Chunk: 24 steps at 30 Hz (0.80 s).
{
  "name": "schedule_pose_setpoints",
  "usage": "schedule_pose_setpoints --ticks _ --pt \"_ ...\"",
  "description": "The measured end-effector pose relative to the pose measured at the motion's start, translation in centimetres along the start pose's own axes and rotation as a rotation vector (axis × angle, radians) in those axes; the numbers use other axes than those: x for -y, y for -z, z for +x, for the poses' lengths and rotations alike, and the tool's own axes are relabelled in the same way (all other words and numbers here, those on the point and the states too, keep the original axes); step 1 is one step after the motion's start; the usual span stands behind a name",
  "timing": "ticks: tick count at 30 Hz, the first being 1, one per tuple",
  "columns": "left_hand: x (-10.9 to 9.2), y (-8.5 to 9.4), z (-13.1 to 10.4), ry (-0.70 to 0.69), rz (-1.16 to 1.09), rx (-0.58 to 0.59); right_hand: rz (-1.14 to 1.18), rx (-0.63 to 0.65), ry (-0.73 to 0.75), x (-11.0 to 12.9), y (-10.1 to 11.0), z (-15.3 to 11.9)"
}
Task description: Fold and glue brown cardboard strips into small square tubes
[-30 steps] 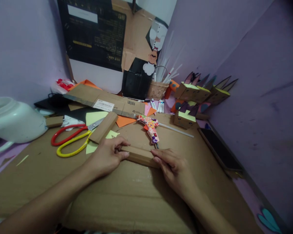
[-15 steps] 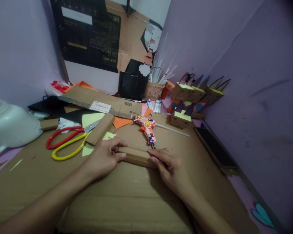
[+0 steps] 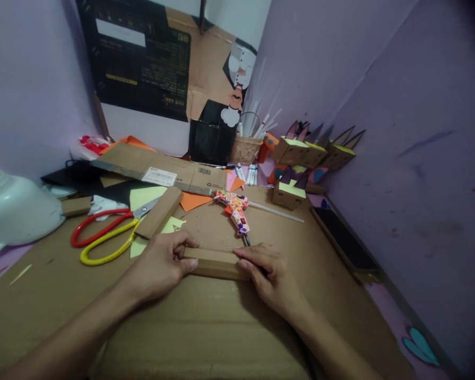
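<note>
A folded cardboard strip (image 3: 216,263), long and box-shaped, lies crosswise low over the cardboard-covered table. My left hand (image 3: 164,264) is closed on its left end, thumb in front and fingers behind. At the other end my right hand (image 3: 271,272) pinches it between thumb and fingers. Just beyond the strip rests a flower-patterned hot glue gun (image 3: 235,207) with a glue stick (image 3: 275,212) jutting from its back. A second folded cardboard piece (image 3: 160,212) lies to the left, partly over the blades of scissors (image 3: 106,232) with red and yellow handles.
A white bowl-like vessel (image 3: 18,208) stands at the left edge. A phone (image 3: 344,240) lies along the right wall. Behind are a flat cardboard piece (image 3: 136,164), a basket (image 3: 246,150) of markers and sticks, and several small cardboard boxes with ears (image 3: 288,194).
The whole scene has shifted slightly left as the camera turned. Both hands still hold the cardboard strip, which sits a little lower in view.
</note>
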<state>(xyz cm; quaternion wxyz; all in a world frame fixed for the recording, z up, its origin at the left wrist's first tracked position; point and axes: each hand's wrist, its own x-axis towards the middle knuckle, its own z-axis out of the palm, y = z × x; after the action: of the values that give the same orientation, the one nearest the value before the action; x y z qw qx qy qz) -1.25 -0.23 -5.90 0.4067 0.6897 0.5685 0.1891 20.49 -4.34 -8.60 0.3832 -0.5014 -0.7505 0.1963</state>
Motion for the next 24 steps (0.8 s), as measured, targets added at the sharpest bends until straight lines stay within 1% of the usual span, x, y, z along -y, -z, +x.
schedule_pose_setpoints --ticks 4,7,9,11,13,14,17,19,20,22,23,24 --pt "0.4 0.9 -0.3 0.021 -0.024 0.051 0.043 0.039 0.0 0.3 -0.2 -0.4" --pt "0.7 2.0 -0.7 0.022 -0.117 0.109 0.116 0.079 -0.02 0.7 -0.2 -0.5" --pt "0.4 2.6 -0.8 0.006 -0.177 0.108 0.178 0.11 -0.058 1.2 0.1 -0.3" --pt "-0.7 3.1 -0.6 -0.019 -0.194 0.05 0.253 0.141 -0.13 1.8 0.5 0.3" --pt "-2.6 3.2 -0.2 -0.039 -0.147 -0.012 0.383 0.194 -0.213 2.4 0.9 1.3" --pt "-3.9 3.1 0.1 -0.053 -0.108 -0.025 0.466 0.225 -0.239 2.7 1.1 1.8" --pt "-7.5 2.7 1.2 -0.119 -0.035 -0.062 0.695 0.304 -0.228 3.2 1.1 3.1" --pt "-9.0 2.5 1.8 -0.175 -0.089 -0.136 0.876 0.3 -0.264 3.0 0.9 3.6" --pt "-9.2 2.5 2.0 -0.201 -0.149 -0.19 0.994 0.285 -0.327 2.7 0.8 3.6" --pt "-8.7 2.3 2.5 -0.243 -0.294 -0.285 1.252 0.225 -0.488 2.0 0.6 3.5" --pt "-8.1 2.1 2.7 -0.251 -0.361 -0.312 1.353 0.196 -0.552 1.7 0.5 3.4" --pt "-7.3 1.9 2.9 -0.246 -0.409 -0.287 1.429 0.178 -0.594 1.4 0.5 3.3"
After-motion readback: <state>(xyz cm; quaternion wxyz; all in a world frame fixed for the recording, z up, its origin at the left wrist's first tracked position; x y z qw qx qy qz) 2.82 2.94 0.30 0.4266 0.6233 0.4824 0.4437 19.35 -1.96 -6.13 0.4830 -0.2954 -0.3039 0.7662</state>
